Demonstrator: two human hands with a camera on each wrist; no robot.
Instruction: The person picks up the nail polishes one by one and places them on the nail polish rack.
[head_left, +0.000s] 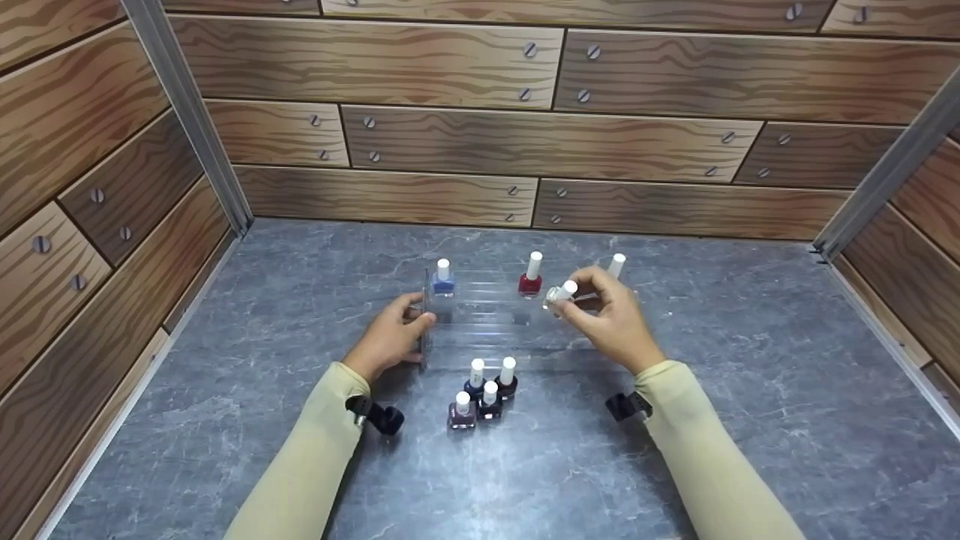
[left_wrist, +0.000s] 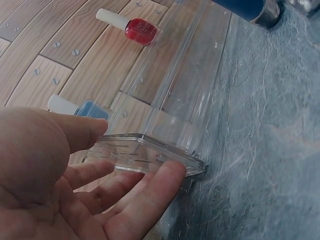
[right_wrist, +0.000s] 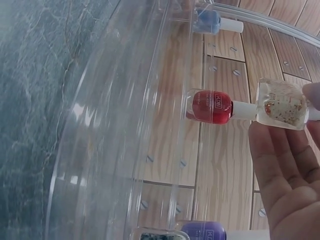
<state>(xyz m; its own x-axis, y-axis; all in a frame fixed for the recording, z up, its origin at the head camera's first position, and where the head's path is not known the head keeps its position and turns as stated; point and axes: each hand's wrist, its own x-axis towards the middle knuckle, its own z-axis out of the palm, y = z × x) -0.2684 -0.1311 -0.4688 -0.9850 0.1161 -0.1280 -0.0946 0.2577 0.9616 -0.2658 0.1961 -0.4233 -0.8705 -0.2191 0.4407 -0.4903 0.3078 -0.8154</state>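
Glitter bottle in right hand, left hand on rack

Glitter bottle [head_left: 553, 297]: white cap, clear body with gold and reddish flecks. Held tilted over the clear rack [head_left: 480, 337], just right of the red bottle in the head view. Contact between its base and the rack: can't tell.

Right hand [head_left: 613, 324]: thumb and fingertips pinched together on the bottle's cap end, remaining fingers spread behind it. Left hand [head_left: 388, 337]: partly open, thumb and bent fingers around the rack's left end panel [left_wrist: 145, 152], holding it by the edges.

Rack is transparent and stepped, lying across the table between the hands. Blue bottle [head_left: 443, 283] stands on the back step near the left end panel; red bottle [head_left: 530, 284] on the same step, well apart from it. Purple bottle [right_wrist: 202, 231] is further along to the right, with a dark-flecked bottle [right_wrist: 162, 235] beside it, cut off by the frame edge.

Four dark bottles [head_left: 463, 416] stand upright in a tight cluster on the table, in front of the rack. All white-capped.

Table [head_left: 225, 375] is grey marbled. Wood-plank-print walls [head_left: 450, 75] with metal corner posts [head_left: 196, 112] around it. Person wears pale yellow sleeves [head_left: 300, 465], a black camera [head_left: 386, 420] at each wrist.
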